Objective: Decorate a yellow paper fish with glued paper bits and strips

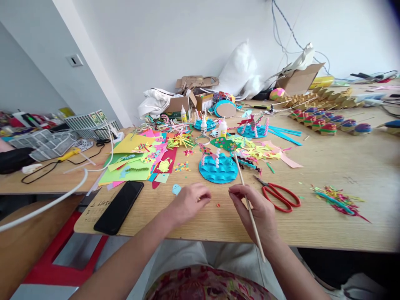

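A thin wooden stick (251, 216) slants across my right hand (258, 210), which is closed on it, with thumb and forefinger tips brought together. My left hand (191, 201) hovers low over the table's front part, fingers loosely curved and apart from the thumb, with nothing visible in it. Between the two hands lies a tiny red paper dot (218, 205). Beyond them stands a round blue bumpy base (218, 170) bearing twisted pipe-cleaner posts, a pink spotted paper fish (206, 151) and a green spotted paper fish (225, 144). Close to my left hand is a small light-blue paper fish (176, 189).
Red-handled scissors (283, 198) lie right of my right hand, with paper scraps (339, 201) farther right. At left are a black phone (119, 207) and coloured paper sheets (114, 168). Glue bottles (222, 127) and another blue base (252, 131) stand farther back.
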